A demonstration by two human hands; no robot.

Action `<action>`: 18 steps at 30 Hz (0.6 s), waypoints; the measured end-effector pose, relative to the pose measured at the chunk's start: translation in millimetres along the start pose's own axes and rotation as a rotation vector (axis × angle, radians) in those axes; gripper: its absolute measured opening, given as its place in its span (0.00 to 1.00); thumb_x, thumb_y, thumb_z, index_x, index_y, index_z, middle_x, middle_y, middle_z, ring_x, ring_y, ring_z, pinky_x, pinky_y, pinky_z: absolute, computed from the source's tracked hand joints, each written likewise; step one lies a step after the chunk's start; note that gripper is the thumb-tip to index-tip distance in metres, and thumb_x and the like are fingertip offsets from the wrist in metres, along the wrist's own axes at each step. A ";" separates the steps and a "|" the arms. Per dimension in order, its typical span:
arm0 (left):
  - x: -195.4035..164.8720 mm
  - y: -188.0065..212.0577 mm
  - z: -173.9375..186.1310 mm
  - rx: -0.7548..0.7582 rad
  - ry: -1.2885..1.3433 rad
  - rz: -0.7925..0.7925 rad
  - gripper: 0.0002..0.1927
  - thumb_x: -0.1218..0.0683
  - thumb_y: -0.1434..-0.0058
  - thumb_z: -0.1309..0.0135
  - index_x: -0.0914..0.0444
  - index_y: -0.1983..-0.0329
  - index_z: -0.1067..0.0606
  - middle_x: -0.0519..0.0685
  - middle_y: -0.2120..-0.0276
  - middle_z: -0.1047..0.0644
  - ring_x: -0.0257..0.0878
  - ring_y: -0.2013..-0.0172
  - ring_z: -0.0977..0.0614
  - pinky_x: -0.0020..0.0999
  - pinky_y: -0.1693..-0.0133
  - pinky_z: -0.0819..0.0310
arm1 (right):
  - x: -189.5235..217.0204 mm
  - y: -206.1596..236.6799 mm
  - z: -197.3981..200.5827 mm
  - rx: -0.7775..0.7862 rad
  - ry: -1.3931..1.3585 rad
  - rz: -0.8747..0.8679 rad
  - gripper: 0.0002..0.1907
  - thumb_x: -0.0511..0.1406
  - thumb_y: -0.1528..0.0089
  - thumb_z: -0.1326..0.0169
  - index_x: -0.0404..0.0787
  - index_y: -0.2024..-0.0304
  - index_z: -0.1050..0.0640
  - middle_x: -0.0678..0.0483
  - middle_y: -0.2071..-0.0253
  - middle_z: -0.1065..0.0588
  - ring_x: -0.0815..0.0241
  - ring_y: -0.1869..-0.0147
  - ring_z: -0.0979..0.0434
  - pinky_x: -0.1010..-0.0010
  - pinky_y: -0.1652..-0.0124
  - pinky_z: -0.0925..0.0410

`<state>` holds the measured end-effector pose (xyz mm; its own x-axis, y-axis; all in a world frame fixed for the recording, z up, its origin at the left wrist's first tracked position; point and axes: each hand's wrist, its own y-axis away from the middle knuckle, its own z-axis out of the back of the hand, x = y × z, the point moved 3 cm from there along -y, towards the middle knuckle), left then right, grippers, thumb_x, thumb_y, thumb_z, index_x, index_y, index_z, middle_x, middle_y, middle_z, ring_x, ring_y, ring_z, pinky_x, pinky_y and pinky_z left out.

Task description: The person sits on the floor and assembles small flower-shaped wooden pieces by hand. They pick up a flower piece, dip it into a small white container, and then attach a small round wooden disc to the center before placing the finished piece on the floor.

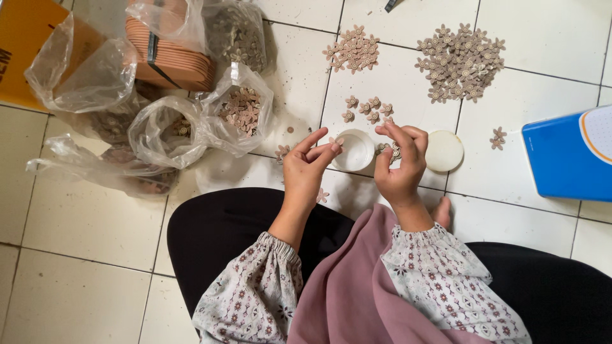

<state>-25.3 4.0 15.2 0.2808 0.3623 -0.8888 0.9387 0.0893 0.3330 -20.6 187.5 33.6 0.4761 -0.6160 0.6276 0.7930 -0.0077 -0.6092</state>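
I sit on a white tiled floor. My left hand [307, 167] pinches a small flower-shaped piece at its fingertips, right beside a small white round tub [354, 151]. My right hand [400, 159] is curled around a small stack of the same brownish flower pieces [389, 148], just right of the tub. The tub's white lid [444, 151] lies flat to the right of my right hand. A few loose flower pieces [367, 108] lie just beyond the tub.
Two heaps of flower pieces lie farther out, a pinkish one [352, 48] and a larger brownish one [460, 62]. Clear plastic bags [237, 114] with more pieces sit at the left, by a stack of terracotta discs [172, 57]. A blue box [568, 156] is at the right.
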 end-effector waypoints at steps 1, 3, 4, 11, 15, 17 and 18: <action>-0.3 0.1 0.1 0.000 -0.009 0.000 0.29 0.60 0.40 0.38 0.76 0.37 0.30 0.54 0.63 0.15 0.33 0.59 0.15 0.29 0.48 0.23 | 0.0 -0.1 0.2 0.001 0.002 -0.003 0.28 0.18 0.42 0.55 0.35 0.39 0.28 0.46 0.47 0.31 0.53 0.43 0.21 0.65 0.43 0.27; -0.2 -0.2 1.1 0.000 -0.025 0.000 0.29 0.60 0.40 0.38 0.76 0.37 0.30 0.54 0.64 0.15 0.33 0.59 0.15 0.29 0.48 0.23 | 0.3 -0.7 0.0 0.004 0.007 -0.006 0.27 0.18 0.42 0.55 0.35 0.40 0.27 0.46 0.48 0.30 0.53 0.43 0.21 0.65 0.43 0.27; 0.4 -0.1 1.3 -0.002 -0.020 0.004 0.29 0.61 0.40 0.39 0.76 0.37 0.30 0.54 0.63 0.15 0.33 0.59 0.15 0.29 0.48 0.23 | 0.5 -1.0 0.2 0.006 0.002 -0.012 0.27 0.19 0.42 0.55 0.36 0.40 0.27 0.46 0.48 0.30 0.54 0.43 0.21 0.65 0.44 0.27; 11.8 -4.7 7.2 0.011 0.015 -0.037 0.27 0.58 0.37 0.42 0.73 0.35 0.31 0.51 0.65 0.16 0.32 0.60 0.16 0.28 0.53 0.24 | 2.2 -4.6 0.8 0.028 0.018 -0.013 0.28 0.20 0.42 0.54 0.38 0.40 0.27 0.52 0.52 0.20 0.54 0.43 0.29 0.66 0.46 0.30; 22.1 -11.0 10.9 0.000 0.235 -0.009 0.27 0.52 0.33 0.48 0.72 0.34 0.28 0.45 0.66 0.18 0.31 0.63 0.17 0.28 0.56 0.22 | -0.3 -5.0 2.0 0.029 -0.011 -0.054 0.28 0.20 0.42 0.53 0.39 0.39 0.27 0.53 0.51 0.20 0.56 0.43 0.28 0.68 0.50 0.33; 22.7 -11.2 11.6 -0.004 0.218 -0.006 0.28 0.53 0.33 0.48 0.73 0.34 0.29 0.45 0.66 0.18 0.31 0.63 0.18 0.28 0.56 0.22 | -1.3 -5.3 2.1 0.032 -0.014 -0.052 0.28 0.20 0.42 0.54 0.39 0.39 0.27 0.53 0.51 0.19 0.57 0.43 0.28 0.68 0.51 0.33; 21.8 -10.8 11.7 -0.005 0.210 -0.004 0.28 0.53 0.33 0.48 0.74 0.34 0.29 0.45 0.66 0.18 0.31 0.63 0.18 0.28 0.55 0.22 | -1.5 -5.1 1.7 0.033 -0.015 -0.051 0.28 0.20 0.42 0.54 0.39 0.39 0.27 0.53 0.51 0.19 0.57 0.43 0.28 0.69 0.51 0.33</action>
<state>-26.9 0.2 -11.4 0.2284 0.5471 -0.8053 0.9386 0.0958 0.3313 -24.8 189.8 36.6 0.4404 -0.6036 0.6647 0.8283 -0.0124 -0.5601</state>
